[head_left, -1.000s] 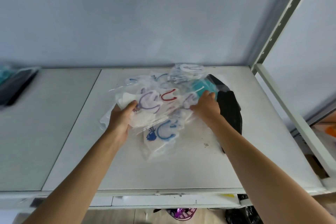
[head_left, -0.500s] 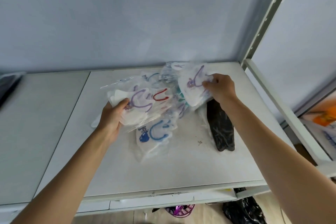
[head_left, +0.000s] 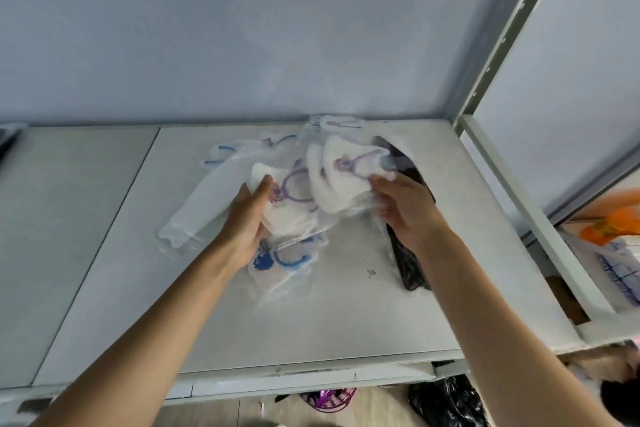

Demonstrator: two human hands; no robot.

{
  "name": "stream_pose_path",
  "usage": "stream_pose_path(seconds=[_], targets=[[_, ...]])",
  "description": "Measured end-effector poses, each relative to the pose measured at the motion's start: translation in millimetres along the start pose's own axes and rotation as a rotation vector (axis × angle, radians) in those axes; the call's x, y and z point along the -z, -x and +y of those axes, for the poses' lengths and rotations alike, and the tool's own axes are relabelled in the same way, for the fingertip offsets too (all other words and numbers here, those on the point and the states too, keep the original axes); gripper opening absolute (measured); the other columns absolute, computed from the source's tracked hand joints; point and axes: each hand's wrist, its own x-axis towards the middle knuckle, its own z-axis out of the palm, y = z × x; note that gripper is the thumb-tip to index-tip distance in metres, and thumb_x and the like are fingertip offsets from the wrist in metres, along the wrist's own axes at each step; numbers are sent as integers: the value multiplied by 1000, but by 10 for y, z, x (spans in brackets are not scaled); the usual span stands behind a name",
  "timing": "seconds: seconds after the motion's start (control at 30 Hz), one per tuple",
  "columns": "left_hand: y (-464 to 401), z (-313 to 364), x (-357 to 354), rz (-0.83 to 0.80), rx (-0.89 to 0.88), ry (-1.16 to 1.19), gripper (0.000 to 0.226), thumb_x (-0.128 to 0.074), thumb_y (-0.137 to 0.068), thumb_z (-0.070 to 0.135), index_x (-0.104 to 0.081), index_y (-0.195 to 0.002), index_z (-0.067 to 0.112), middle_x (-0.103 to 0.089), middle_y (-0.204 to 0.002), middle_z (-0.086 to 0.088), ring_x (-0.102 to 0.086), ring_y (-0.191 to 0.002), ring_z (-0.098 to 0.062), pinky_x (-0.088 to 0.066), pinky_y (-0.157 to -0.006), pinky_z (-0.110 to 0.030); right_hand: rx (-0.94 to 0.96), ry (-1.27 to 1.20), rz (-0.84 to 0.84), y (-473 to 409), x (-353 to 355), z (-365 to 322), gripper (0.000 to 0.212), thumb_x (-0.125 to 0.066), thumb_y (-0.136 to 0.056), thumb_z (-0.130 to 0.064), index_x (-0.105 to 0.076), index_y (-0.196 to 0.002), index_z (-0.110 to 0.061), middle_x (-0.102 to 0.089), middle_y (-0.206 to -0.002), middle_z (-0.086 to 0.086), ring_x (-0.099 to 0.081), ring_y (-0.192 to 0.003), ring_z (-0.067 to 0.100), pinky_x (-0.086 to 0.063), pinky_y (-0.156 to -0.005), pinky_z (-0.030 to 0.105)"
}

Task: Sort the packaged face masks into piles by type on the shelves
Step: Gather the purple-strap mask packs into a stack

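A heap of clear-bagged white face masks lies on the white shelf (head_left: pixel 346 315). My left hand (head_left: pixel 247 218) grips a bagged white mask with purple loops (head_left: pixel 287 208) from below. My right hand (head_left: pixel 401 204) holds a second purple-loop mask packet (head_left: pixel 341 180) against the first one, just above the heap. Under them lies a packet with blue loops (head_left: pixel 282 260). Another blue-loop packet (head_left: pixel 225 158) lies at the back left. A black mask packet (head_left: pixel 408 256) lies to the right, partly hidden by my right wrist.
A metal upright (head_left: pixel 512 28) and side rail (head_left: pixel 526 215) bound the shelf on the right. Beyond the rail sit an orange item (head_left: pixel 609 225) and more packets. A dark object (head_left: pixel 7 137) lies at the far left edge. Bags are on the floor below.
My right hand has carried the purple-loop packet leftward onto the one in my left hand. The view has shifted; the red-loop packet is no longer visible.
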Motion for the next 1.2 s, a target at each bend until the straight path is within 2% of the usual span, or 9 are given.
stream_pose_path(seconds=[0.13, 0.2, 0.33, 0.47, 0.57, 0.67, 0.77, 1.07, 1.2], targets=[[-34, -34, -161, -123, 41, 88, 45, -36, -100, 47, -57, -127, 18, -66, -123, -6, -63, -112, -17, -51, -91, -33, 143, 557, 198, -42, -300, 257, 11, -70, -83, -21, -62, -87, -15, -57, -68, -4, -52, -59, 10, -41, -55, 22], [-37, -64, -210, -95, -24, 59, 29, -47, -99, 35, -61, -117, 17, -69, -117, -6, -66, -106, -18, -52, -92, -35, 258, 769, 196, -63, -395, 323, 15, -69, -82, -28, -59, -80, -17, -56, -66, -7, -51, -61, 11, -37, -55, 21], [-133, -77, -122, -82, -160, 3, 14, -65, -89, 11, -67, -102, 9, -73, -91, -5, -70, -83, -17, -57, -74, -30, 391, 970, 92, -92, -488, 306, 20, -65, -83, -41, -59, -79, -22, -62, -78, -1, -55, -69, 15, -35, -52, 23], [-229, -42, 59, -21, -160, 25, 25, -63, -88, 6, -62, -113, 7, -72, -94, -3, -69, -87, -15, -56, -77, -28, 349, 955, 123, -387, -427, 116, 35, -55, -86, -49, -70, -97, -20, -69, -88, 0, -63, -84, 21, -50, -73, 34], [-249, -1, 176, -17, -159, 44, 29, -59, -90, 5, -60, -119, 5, -72, -98, -3, -69, -91, -14, -56, -81, -28, 404, 1030, 319, -833, -311, -146, 30, -44, -91, -38, -67, -89, -19, -64, -91, 4, -59, -87, 26, -42, -70, 30], [-234, 12, 273, 1, -196, 18, 18, -58, -91, 5, -65, -106, 11, -74, -92, 2, -69, -87, -11, -56, -83, -26, 405, 1185, 409, -1293, -243, -337, 39, -37, -94, -31, -62, -117, -10, -57, -122, 14, -51, -115, 32, -43, -88, 36], [-191, 7, 327, 7, -200, -8, 16, -57, -91, 5, -65, -101, 14, -74, -88, 4, -69, -85, -9, -55, -82, -25, 285, 1245, 402, -1614, -227, -461, 48, -30, -96, -32, -53, -124, -1, -50, -132, 19, -44, -123, 35, -38, -98, 39], [-146, 122, 479, 2, -225, -62, 35, -57, -89, 7, -58, -124, 3, -70, -105, -5, -67, -97, -16, -54, -89, -29, 68, 1448, 281, -2163, -276, -420, 71, -40, -87, -63, -45, -137, -12, -45, -142, 13, -33, -135, 33, -27, -107, 42], [-120, 106, 571, -2, -223, -70, 38, -56, -89, 8, -56, -127, 1, -64, -119, -14, -62, -109, -24, -50, -97, -36, 46, 1456, 234, -2253, -337, -399, 78, -64, -74, -62, -48, -131, -11, -51, -135, 12, -43, -128, 33, -32, -103, 41]])
